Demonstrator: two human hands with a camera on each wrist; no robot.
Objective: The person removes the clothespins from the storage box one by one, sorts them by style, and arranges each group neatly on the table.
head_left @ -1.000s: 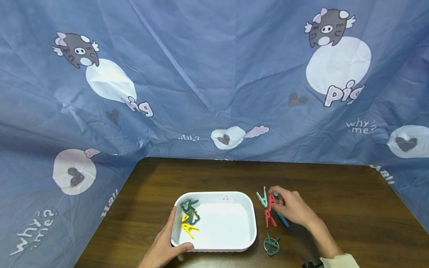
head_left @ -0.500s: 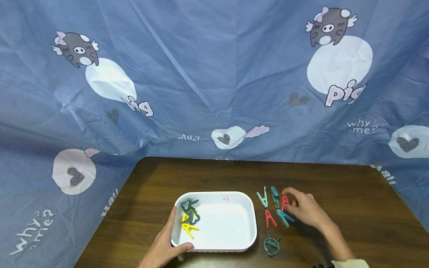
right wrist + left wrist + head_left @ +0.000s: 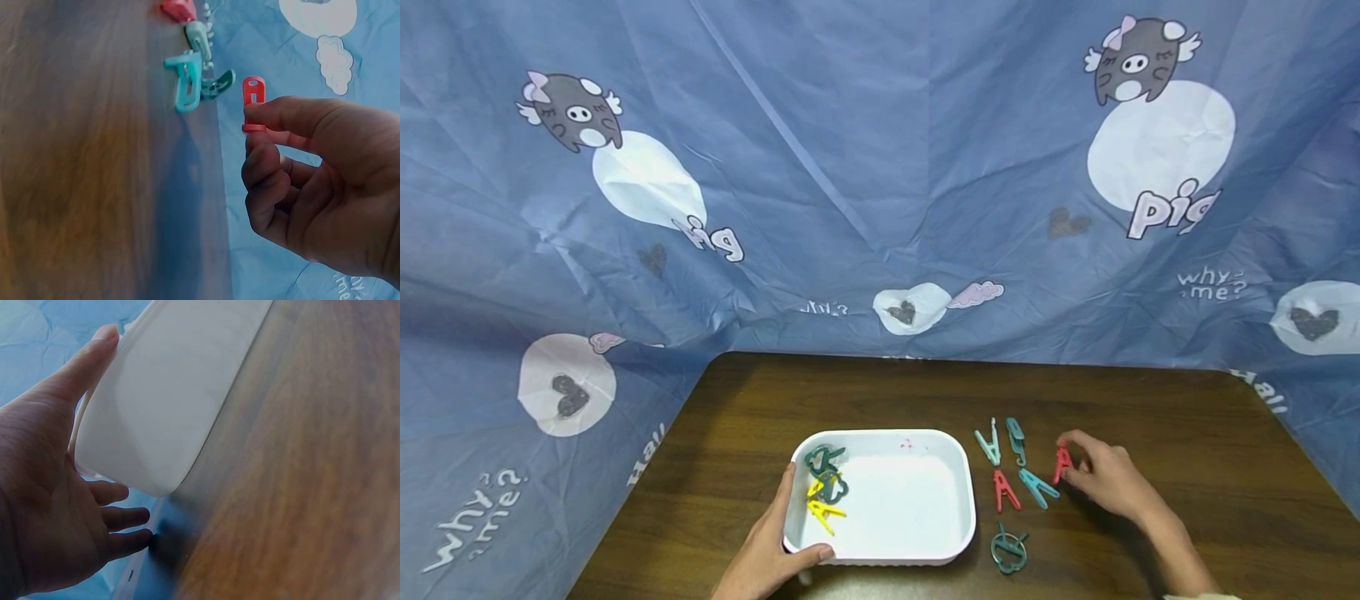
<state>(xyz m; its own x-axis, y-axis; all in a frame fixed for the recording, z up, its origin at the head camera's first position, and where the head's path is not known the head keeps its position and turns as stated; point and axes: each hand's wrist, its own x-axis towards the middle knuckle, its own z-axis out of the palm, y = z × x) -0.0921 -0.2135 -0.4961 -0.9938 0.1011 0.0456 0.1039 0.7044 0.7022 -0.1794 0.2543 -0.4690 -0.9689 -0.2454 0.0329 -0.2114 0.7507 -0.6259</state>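
Observation:
My right hand [image 3: 1108, 473] pinches a red clothespin [image 3: 1063, 463] between thumb and fingertips, to the right of the other pins. In the right wrist view the pinched clothespin stands upright, its lower end hidden by fingers. My left hand [image 3: 769, 537] grips the near left corner of a white tray [image 3: 880, 560], thumb at the front rim and index finger along the left side. Its lower fingers hang beside the tray wall in the left wrist view. Inside the tray, at its left end, lie green clips [image 3: 829, 487] and yellow clothespins [image 3: 825, 512].
Right of the tray, a pale green clothespin [image 3: 989, 443], a dark teal clip [image 3: 1016, 438], a red clothespin [image 3: 1004, 490] and a blue clothespin [image 3: 1037, 487] lie on the brown table [image 3: 1120, 400]. Nearer lies a green clip with a ring [image 3: 1008, 550]. A blue curtain [image 3: 880, 167] hangs behind.
My right hand has carried the red clothespin rightward, away from the other pins, uncovering the dark teal clip and the blue clothespin. My left hand and the tray have stayed put.

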